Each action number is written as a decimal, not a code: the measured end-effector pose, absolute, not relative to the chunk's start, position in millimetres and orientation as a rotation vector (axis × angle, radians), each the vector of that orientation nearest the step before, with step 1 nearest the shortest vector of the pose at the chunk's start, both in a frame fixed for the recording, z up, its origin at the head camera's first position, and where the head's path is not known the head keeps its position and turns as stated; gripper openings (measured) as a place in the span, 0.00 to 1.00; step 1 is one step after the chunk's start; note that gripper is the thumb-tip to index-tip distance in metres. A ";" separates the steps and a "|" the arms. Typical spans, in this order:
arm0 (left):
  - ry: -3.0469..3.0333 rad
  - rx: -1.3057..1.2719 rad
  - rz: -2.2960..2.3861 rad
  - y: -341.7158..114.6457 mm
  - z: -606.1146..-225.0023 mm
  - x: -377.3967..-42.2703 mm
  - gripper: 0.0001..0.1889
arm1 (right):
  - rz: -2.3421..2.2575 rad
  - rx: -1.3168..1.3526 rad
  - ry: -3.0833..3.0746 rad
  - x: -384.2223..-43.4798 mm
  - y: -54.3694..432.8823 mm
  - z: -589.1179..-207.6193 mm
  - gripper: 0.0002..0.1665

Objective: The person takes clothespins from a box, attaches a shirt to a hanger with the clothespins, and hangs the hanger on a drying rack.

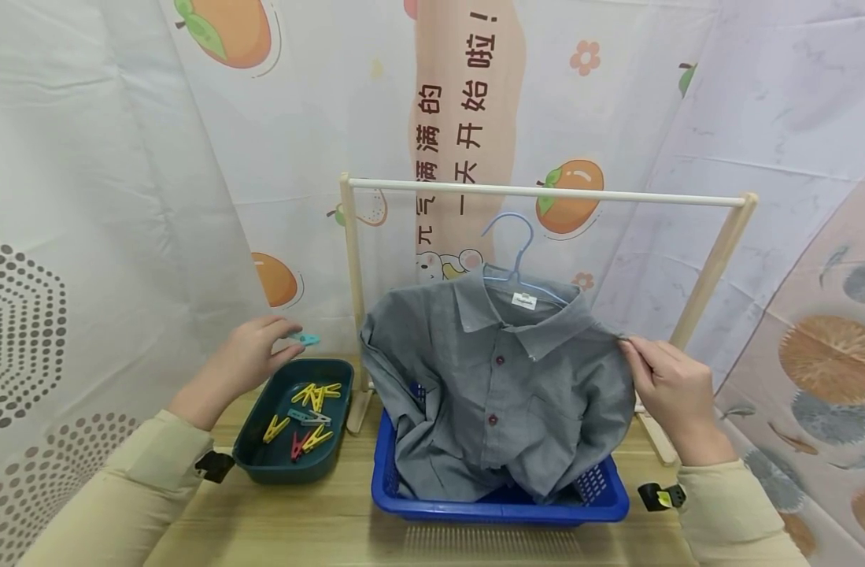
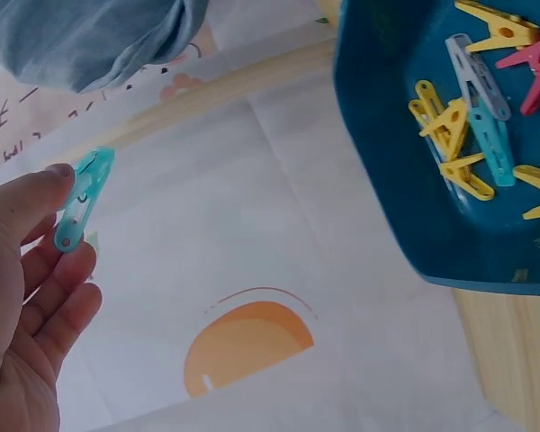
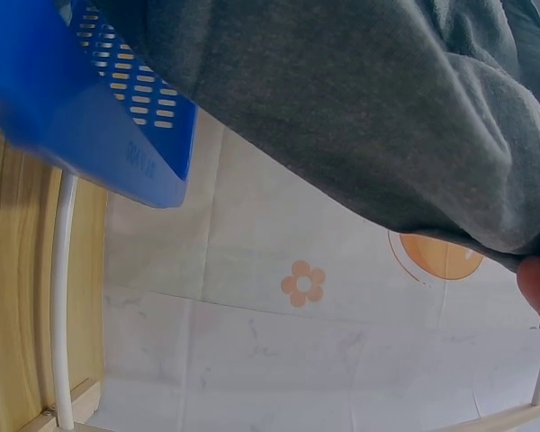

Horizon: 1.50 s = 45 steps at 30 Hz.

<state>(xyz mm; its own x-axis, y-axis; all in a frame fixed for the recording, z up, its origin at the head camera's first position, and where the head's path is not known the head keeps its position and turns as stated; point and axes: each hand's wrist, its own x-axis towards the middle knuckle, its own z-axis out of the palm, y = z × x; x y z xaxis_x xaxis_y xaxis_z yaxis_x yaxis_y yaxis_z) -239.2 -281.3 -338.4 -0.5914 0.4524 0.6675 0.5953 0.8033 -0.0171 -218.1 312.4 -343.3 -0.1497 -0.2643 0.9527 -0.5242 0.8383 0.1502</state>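
One grey shirt [image 1: 467,386] sits near the centre of your head view, collar up, its lower part down in the blue basket [image 1: 503,513] at six o'clock. Dark red buttons run down its front, and a white label [image 1: 523,301] shows inside the collar. At twelve o'clock a blue hanger [image 1: 515,277] rises out of the neck, its hook opening toward nine.

Your right hand [image 1: 676,386], at three o'clock, pinches the cloth near the shoulder between thumb and fingers. Your left hand [image 1: 251,354], out at nine o'clock and well apart from the shirt and from your other hand, pinches a teal clip [image 1: 307,339] between thumb and fingertips. At about five o'clock from that hand stands the dark tub [image 1: 290,475], with yellow, red, teal and grey clips lying loose inside.

Behind the shirt, a white rail [image 1: 616,194] crosses from eleven to one o'clock on two wooden posts. The left post's foot stands between tub and basket. All this rests on a wooden table [image 1: 297,528], and a curtain [image 1: 333,94] printed with orange fruit and dark lettering hangs beyond.
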 end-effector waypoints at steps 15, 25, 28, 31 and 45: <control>-2.043 -0.957 -0.266 -266.9 -303.8 -241.0 0.21 | 0.232 0.627 -1.736 -216.9 315.9 -341.6 0.25; -2.001 -1.007 -0.264 -259.3 -283.8 -233.2 0.16 | 0.232 0.632 -1.730 -218.7 317.4 -342.8 0.25; -1.994 -1.019 -0.249 -257.6 -279.3 -231.6 0.18 | 0.233 0.631 -1.728 -218.8 317.6 -342.6 0.25; -1.980 -1.026 -0.225 -254.8 -274.7 -230.8 0.16 | 0.236 0.633 -1.726 -218.5 317.4 -341.9 0.25; -1.907 -1.075 -0.178 -240.6 -256.1 -230.7 0.17 | 0.219 0.642 -1.729 -218.1 314.0 -339.5 0.25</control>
<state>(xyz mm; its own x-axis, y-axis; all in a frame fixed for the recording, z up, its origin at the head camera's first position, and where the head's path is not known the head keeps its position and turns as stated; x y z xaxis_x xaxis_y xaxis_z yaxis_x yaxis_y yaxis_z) -230.7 -240.6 -256.1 -0.2056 0.6080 0.7668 0.7395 0.6097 -0.2852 -218.1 314.0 -339.5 -0.1295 -0.2997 0.9452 -0.5261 0.8287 0.1907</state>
